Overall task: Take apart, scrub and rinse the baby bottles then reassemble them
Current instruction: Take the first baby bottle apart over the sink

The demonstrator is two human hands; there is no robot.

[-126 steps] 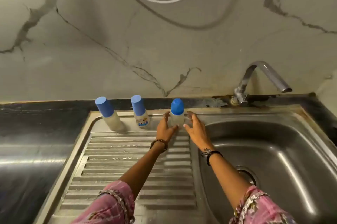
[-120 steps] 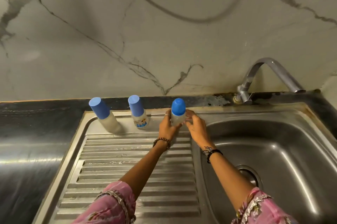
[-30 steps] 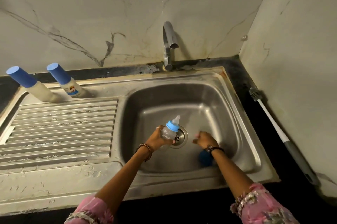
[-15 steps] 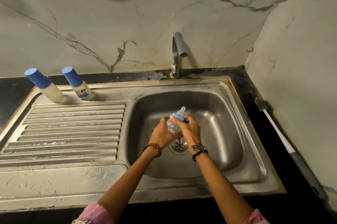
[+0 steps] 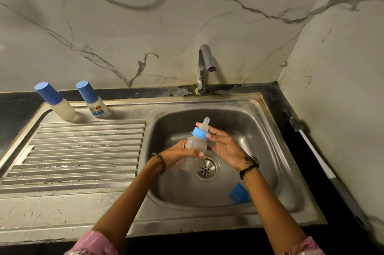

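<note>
Far left, two capped baby bottles stand on the back ledge of the ribbed steel drainboard (image 5: 83,151): a milky one with a blue cylindrical cap (image 5: 57,102) and, just right of it, a printed-label one with a blue cylindrical cap (image 5: 92,100). Both are upright and closed, probably parked there to wait their turn, well away from the wet basin. Moving right, the left hand (image 5: 182,154) wraps its fingers round the belly of a clear plastic baby bottle (image 5: 194,152), thumb across the near side, forearm angled up from the near left; the bottle is held tilted over the stainless steel sink basin (image 5: 259,140), above the round metal drain (image 5: 206,168), likely so drips fall into the sink. The bottle's outer cap is already off, leaving the light blue screw ring (image 5: 200,133) and the translucent silicone teat (image 5: 205,124) exposed. The right hand (image 5: 225,146) reaches in from the near right, palm toward the bottle, fingers loosely extended with the tips touching the ring and thumb beside it; it looks set for unscrewing, with no firm pinch visible. A curved chrome tap (image 5: 204,67) at the far edge runs no water. A blue plastic cap (image 5: 239,193) lies on its side in the near right of the basin, probably dropped there for washing. Far right, a white-handled bottle brush with a grey grip (image 5: 318,161) lies along the dark countertop (image 5: 276,99) against the wall, untouched.
</note>
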